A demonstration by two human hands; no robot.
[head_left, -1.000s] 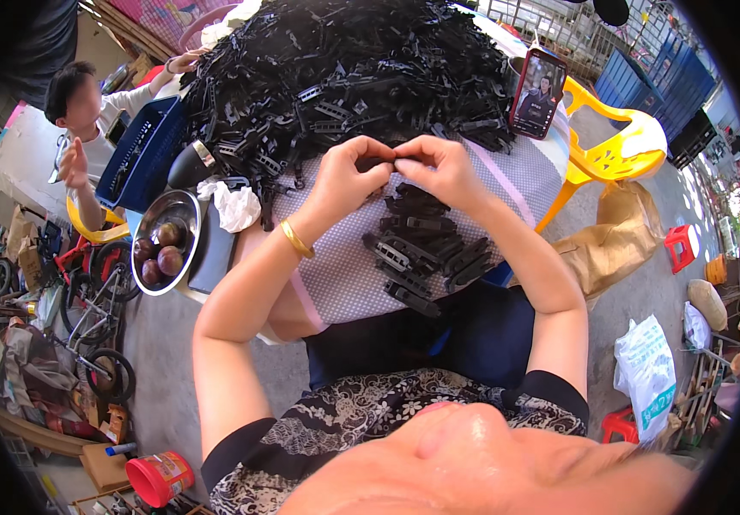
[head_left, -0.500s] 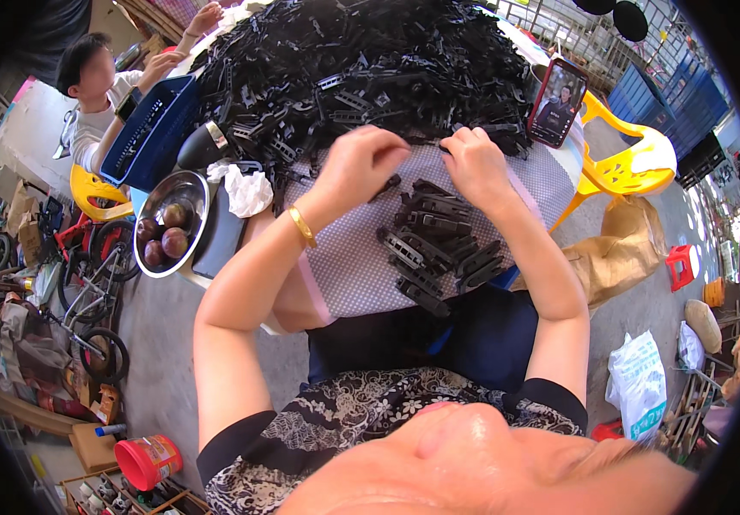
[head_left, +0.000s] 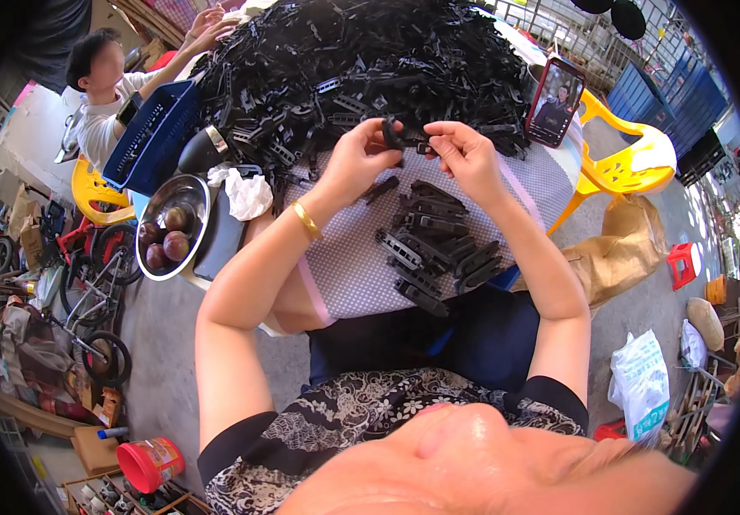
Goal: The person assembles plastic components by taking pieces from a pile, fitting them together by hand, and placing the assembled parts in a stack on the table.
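Observation:
In front of the heap, my left hand is closed around a curved black plastic part. My right hand pinches a small black piece close to that part; I cannot tell whether the two touch. A great heap of black plastic parts covers the far side of the table. Nearer to me, below both hands, a smaller pile of long black plastic clips lies on the dotted cloth. One loose black part rests beside my left wrist.
To the left are a metal bowl with several plums, crumpled tissue and a blue basket. A co-worker's hand reaches toward the heap. At right, a phone stands by a yellow chair.
My left hand has come back from the heap's edge, and a curved black part now shows in it. My right hand has shifted slightly left. The co-worker's arms have moved right.

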